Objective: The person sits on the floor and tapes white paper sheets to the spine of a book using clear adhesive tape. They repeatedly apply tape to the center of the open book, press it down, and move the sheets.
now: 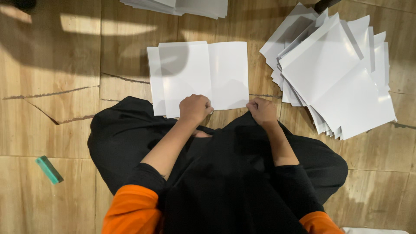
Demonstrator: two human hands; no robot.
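**Both fists at the near edge of the sheets**

I'm sitting on the wood floor (52, 52), black cloth (216, 173) over my lap. White sheets (199, 76) lie flat just ahead of my knees, slightly fanned, one folded down the middle. My left hand (195, 108) is clenched on their near edge, fingers curled over the paper. My right hand (261, 110) is clenched too, at the sheets' near right corner; can't tell if it grips paper or cloth. A loose pile (333, 73) of white sheets is splayed on the floor to my right, near but apart. Another stack (182, 6) sits at the top edge. A green block (49, 169) lies on the floor to my left, well apart.
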